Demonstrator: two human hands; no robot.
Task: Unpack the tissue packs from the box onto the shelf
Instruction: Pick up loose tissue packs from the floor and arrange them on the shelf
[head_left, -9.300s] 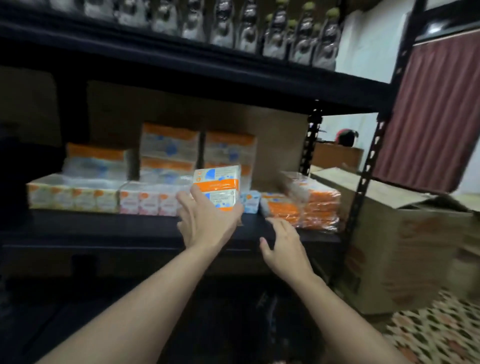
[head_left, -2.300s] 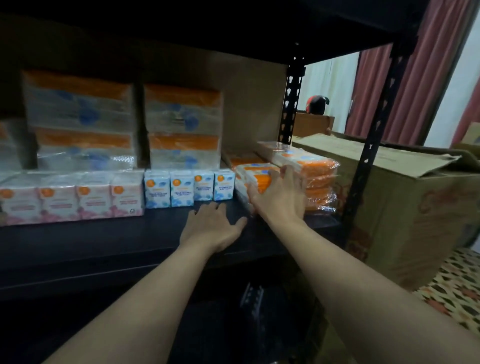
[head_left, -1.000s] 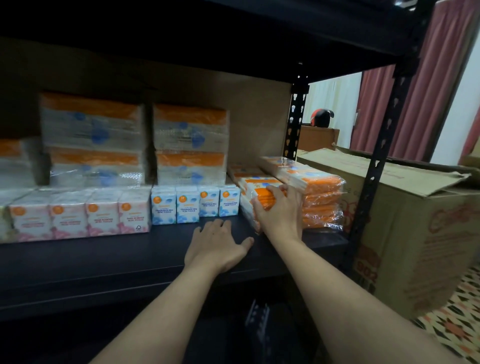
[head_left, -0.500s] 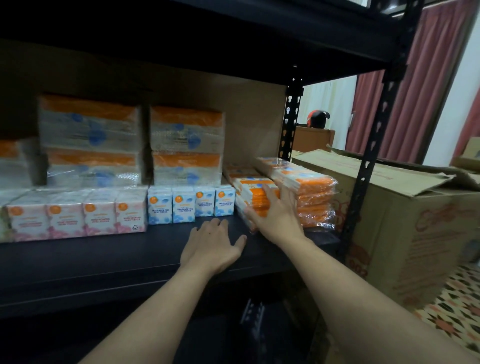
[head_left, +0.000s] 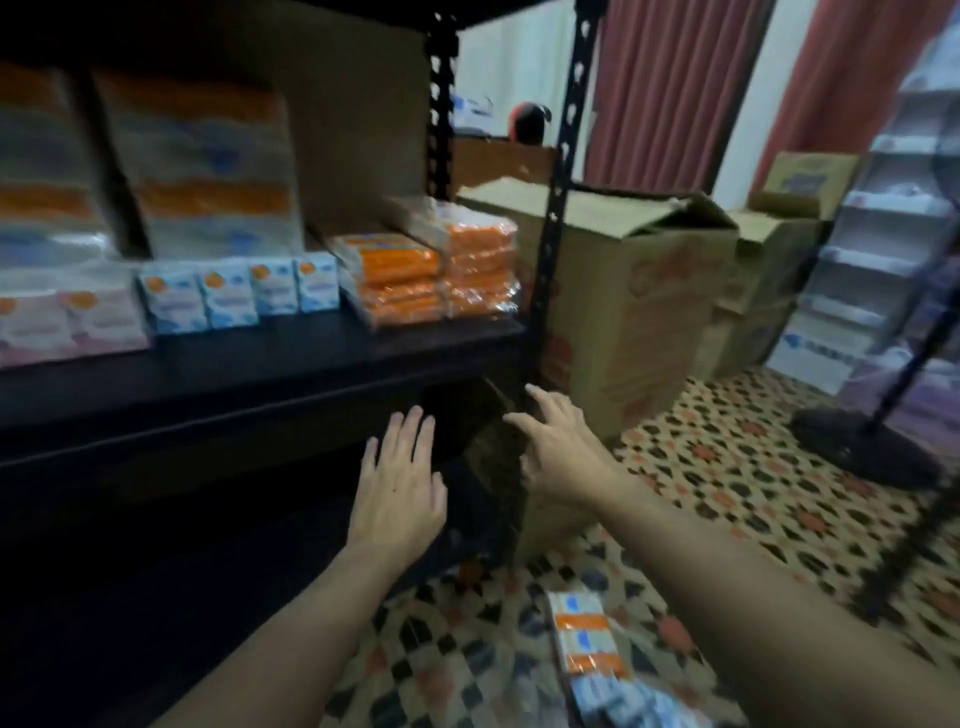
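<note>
On the dark shelf board (head_left: 249, 358) stand orange tissue packs (head_left: 426, 270) at the right end, small blue packs (head_left: 239, 291) to their left, pink packs (head_left: 67, 322) further left, and tall orange-and-white bundles (head_left: 208, 166) behind. An open cardboard box (head_left: 623, 291) stands on the floor right of the shelf post. Another orange-and-blue tissue pack (head_left: 587, 639) lies on the floor near the bottom edge. My left hand (head_left: 400, 488) hangs below the shelf edge, fingers straight, holding nothing. My right hand (head_left: 556, 447) is beside it with fingers spread, empty, near the post's foot.
The black perforated shelf post (head_left: 556, 208) stands between the shelf and the box. More cardboard boxes (head_left: 769, 270) and a display rack (head_left: 883, 239) sit at the right. A fan base (head_left: 862, 447) rests on the patterned tile floor (head_left: 753, 499). Red curtains hang behind.
Both hands have left the shelf and dropped below its edge; the right hand let go of the orange packs. The view has swung right and down toward the floor.
</note>
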